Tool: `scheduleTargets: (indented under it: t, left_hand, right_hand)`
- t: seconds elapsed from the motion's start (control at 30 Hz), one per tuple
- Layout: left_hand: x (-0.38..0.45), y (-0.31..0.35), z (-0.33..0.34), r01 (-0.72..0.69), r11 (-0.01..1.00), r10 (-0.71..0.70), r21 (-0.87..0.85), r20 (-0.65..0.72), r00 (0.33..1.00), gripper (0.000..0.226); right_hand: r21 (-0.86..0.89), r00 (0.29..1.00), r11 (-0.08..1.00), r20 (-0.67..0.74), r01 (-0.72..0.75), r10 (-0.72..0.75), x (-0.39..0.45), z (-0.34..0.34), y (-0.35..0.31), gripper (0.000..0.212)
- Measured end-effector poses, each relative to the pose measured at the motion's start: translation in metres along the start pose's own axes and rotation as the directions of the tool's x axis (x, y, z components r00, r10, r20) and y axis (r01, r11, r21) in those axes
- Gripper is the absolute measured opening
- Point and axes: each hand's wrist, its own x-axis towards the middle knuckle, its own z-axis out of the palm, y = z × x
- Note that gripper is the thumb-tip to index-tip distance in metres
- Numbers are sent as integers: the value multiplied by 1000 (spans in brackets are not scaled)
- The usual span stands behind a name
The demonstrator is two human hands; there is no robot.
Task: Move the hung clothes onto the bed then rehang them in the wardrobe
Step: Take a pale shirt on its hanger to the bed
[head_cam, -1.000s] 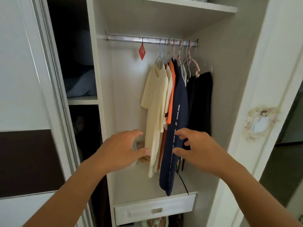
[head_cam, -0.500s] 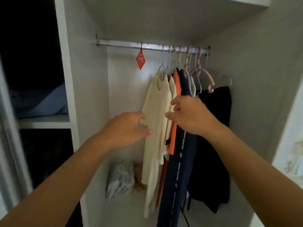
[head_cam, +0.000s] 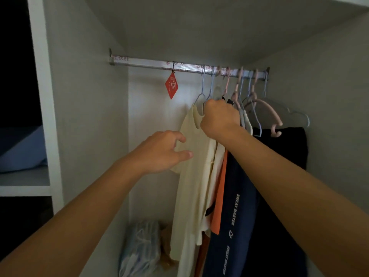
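Hanging lengthwise downward: cream shirt [head_cam: 196,176], right hand [head_cam: 218,118] gripping collar.

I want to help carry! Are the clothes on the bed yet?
Not yet. Nothing looks done: the clothes all hang on the rail. In hand: the right hand grips the hangers' tops; the left hand reaches for the cream shirt. Left: carrying everything to the bed, then rehanging.

Pale grey wardrobe walls [head_cam: 85,116] stand dim under a shelf [head_cam: 199,21] overhead. A white upright panel [head_cam: 43,96] divides off a dark side compartment [head_cam: 12,56] with its own shelf [head_cam: 24,180].
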Motion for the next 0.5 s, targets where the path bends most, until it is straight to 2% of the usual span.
scheduleTargets:
  t: [0.03, 0.1, 0.23, 0.4, 0.5]
  left_hand:
    - [3, -3, 1, -1, 1000, 1, -1, 7, 1000, 59]
    - [8, -8, 1, -1, 1000, 2, -19, 9, 1000, 59]
    - [16, -16, 0, -19, 998, 19, -59, 8, 1000, 56]
    - [19, -22, -6, -34, 987, 34, -158, -3, 999, 52]
    - [22, -24, -9, -49, 982, 43, -184, -35, 998, 50]
  right_hand:
    - [-33, 1000, 999, 11, -13, 14, 6, 0, -2, 22]
    - [-47, 998, 998, 22, -50, 51, 16, 1, -3, 32]
    - [38, 996, 996, -36, -83, 84, 27, 6, -3, 26]
    - [205, 976, 974, -172, -96, 132, 31, -3, 4, 4]
    - [239, 966, 966, -213, -93, 146, 32, -13, 9, 23]
